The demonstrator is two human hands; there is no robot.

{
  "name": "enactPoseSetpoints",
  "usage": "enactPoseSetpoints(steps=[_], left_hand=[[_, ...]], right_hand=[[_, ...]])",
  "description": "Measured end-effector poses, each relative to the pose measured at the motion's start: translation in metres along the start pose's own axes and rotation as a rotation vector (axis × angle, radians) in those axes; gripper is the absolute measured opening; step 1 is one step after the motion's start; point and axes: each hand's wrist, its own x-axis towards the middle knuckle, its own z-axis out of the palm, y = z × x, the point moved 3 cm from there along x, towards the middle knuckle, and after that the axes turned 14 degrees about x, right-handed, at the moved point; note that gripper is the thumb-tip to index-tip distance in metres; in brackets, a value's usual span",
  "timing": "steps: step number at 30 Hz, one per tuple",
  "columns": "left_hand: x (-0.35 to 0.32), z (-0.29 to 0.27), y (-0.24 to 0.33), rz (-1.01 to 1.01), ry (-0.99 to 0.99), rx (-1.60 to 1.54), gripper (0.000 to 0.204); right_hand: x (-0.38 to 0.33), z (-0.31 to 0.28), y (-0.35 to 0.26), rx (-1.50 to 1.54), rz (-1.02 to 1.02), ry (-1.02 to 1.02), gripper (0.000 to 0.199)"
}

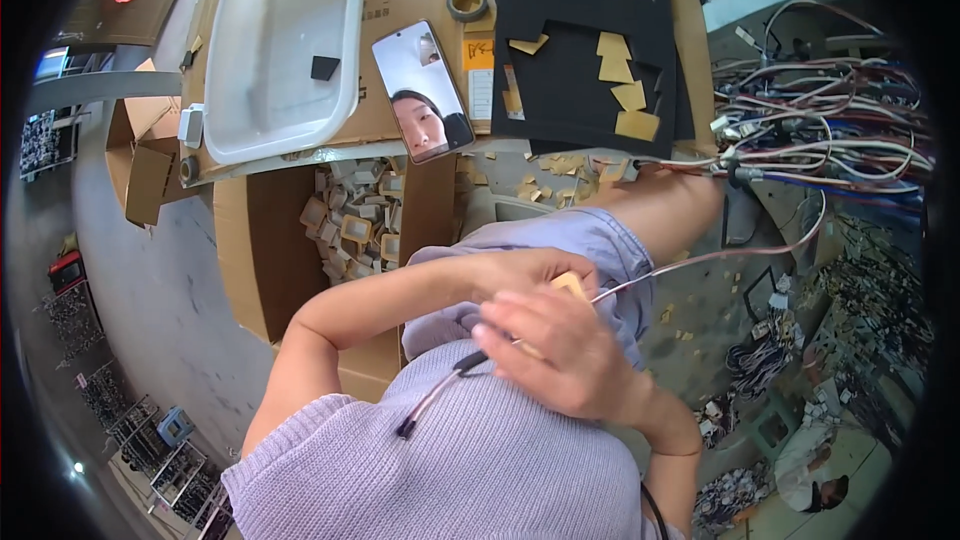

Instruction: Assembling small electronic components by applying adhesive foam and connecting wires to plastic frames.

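Yellowish piece [568, 286] and thin cable [700, 259] between left hand [535, 270] and right hand [565, 352].

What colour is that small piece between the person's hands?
The small piece looks pale yellow-orange; the head view shows it best.

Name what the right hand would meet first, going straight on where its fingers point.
Going up and left in the picture, the right hand would probably meet the left forearm first, though with depth unclear it might pass over it instead.
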Motion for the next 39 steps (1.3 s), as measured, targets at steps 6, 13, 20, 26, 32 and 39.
enactPoseSetpoints(steps=[6,13,20,26,32,39], left_hand=[[-0.023,0.015,0.039,-0.126,0.054,-0.081,0.029],[-0.039,0.023,0.038,-0.182,0.092,0.361,0.062],[-0.023,0.058,0.029,0.053,0.243,0.298,0.078],[-0.023,0.072,0.029,0.06,0.234,0.351,0.077],[-0.03,0.075,0.026,0.003,0.154,0.305,0.074],[-0.032,0.076,0.022,0.002,0.187,0.21,0.076]], right_hand=[[-0.016,-0.056,0.039,-0.227,0.349,0.07,0.033],[-0.071,-0.135,0.029,-0.453,0.637,0.486,0.021],[-0.052,-0.052,-0.007,0.001,0.557,0.032,0.036],[-0.053,-0.043,-0.004,0.111,0.456,0.101,0.025],[-0.066,-0.038,-0.006,0.158,0.45,0.203,0.021],[-0.071,-0.035,-0.009,0.179,0.484,0.353,0.017]])
